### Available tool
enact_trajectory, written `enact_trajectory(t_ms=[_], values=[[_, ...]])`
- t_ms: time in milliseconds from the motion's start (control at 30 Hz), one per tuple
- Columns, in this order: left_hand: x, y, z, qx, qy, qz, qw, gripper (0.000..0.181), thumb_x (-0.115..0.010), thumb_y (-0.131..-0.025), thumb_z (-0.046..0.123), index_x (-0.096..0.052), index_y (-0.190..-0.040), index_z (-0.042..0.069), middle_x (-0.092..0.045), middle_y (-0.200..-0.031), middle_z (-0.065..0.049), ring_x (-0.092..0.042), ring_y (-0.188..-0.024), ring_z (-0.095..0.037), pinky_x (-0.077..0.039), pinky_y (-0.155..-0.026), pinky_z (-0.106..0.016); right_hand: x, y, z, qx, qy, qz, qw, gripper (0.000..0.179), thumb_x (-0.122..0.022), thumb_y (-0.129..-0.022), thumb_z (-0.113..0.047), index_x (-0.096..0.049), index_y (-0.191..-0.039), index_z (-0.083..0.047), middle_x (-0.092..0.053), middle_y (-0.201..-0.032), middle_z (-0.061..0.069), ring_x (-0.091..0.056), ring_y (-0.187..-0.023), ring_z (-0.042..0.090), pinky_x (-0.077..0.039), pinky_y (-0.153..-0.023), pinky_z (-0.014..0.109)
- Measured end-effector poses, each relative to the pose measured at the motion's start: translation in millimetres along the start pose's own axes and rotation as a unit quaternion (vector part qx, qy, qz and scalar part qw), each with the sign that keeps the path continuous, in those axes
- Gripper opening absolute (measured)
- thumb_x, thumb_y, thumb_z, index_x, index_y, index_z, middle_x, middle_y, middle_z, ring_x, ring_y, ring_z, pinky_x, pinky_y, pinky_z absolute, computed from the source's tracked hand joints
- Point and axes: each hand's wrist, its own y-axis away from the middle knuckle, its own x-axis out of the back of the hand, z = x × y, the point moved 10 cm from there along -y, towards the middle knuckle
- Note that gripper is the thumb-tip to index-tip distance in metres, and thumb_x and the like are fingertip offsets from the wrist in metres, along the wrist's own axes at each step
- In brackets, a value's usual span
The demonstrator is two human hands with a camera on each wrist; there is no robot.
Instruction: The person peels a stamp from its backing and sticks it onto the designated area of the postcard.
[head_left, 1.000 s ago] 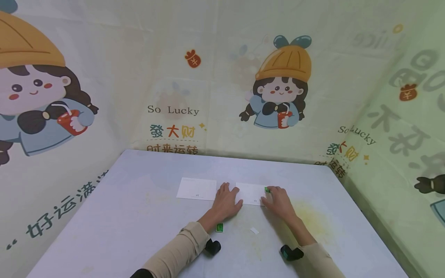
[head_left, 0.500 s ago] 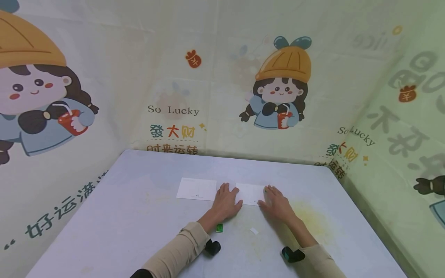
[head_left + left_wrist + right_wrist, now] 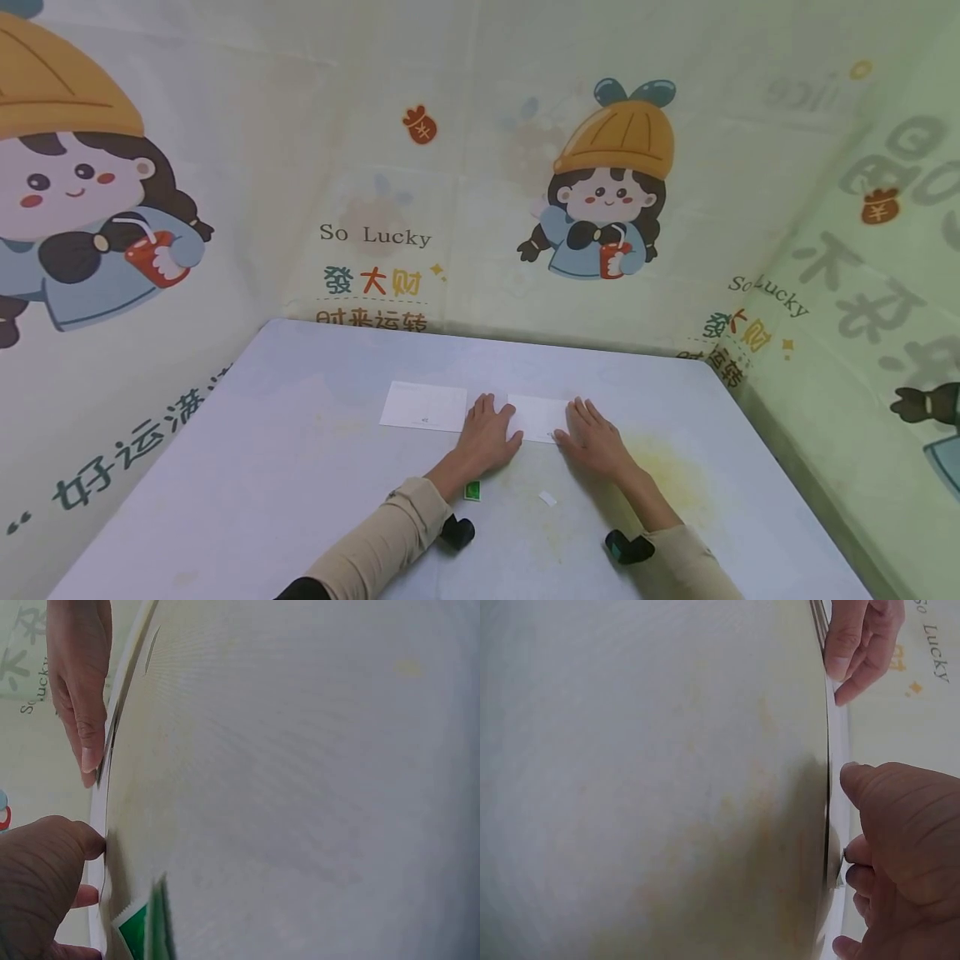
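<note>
My left hand (image 3: pixel 486 437) rests with spread fingers on the left end of a white envelope (image 3: pixel 536 417) lying on the table. At that envelope's right end, my right hand (image 3: pixel 596 437) presses down with extended fingers, covering the upper right corner. The small green stamp seen there earlier is hidden under these fingers in the head view. Below my left wrist lies another green stamp (image 3: pixel 472 491); the left wrist view shows its perforated edge and bent shape (image 3: pixel 133 930). Neither hand grips anything.
A second white envelope (image 3: pixel 425 404) lies flat just left of my left hand. A small white paper slip (image 3: pixel 547 498) is on the white table (image 3: pixel 300 500) between my forearms. Printed cloth walls (image 3: pixel 480 208) stand behind the table.
My right hand's fingers have straightened and flattened over the envelope's upper right corner, and the green stamp there has gone out of sight beneath them. My left hand has stayed put.
</note>
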Motion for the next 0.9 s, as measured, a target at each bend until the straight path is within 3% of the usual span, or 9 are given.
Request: enact_trajectory(t_ms=[400,900], values=[[-1.0,0.0,-0.6,0.0,0.001,-0.006,1.0,0.051,-0.06,-0.102,0.038,-0.057,-0.142,0.008,-0.042,-0.153,-0.026,-0.034,-0.146,-0.041,-0.033,-0.118,-0.053,-6.1,-1.6,-1.1,0.006,0.012,-0.039,0.9992,0.069,-0.052,-0.106,-0.035,-0.032,-0.153,0.013,-0.027,-0.161,0.03,-0.02,-0.152,0.047,-0.022,-0.117,0.067],[-2.8,-0.7,0.1,0.004,-0.009,-0.01,0.9999,0.05,-0.06,-0.102,0.038,-0.057,-0.142,0.009,-0.043,-0.152,-0.025,-0.035,-0.146,-0.04,-0.033,-0.118,-0.053,-8.1,-3.0,2.9,-0.004,0.01,-0.037,0.9993,0.067,-0.048,-0.107,-0.036,-0.034,-0.153,0.011,-0.028,-0.162,0.03,-0.019,-0.152,0.047,-0.021,-0.118,0.067]])
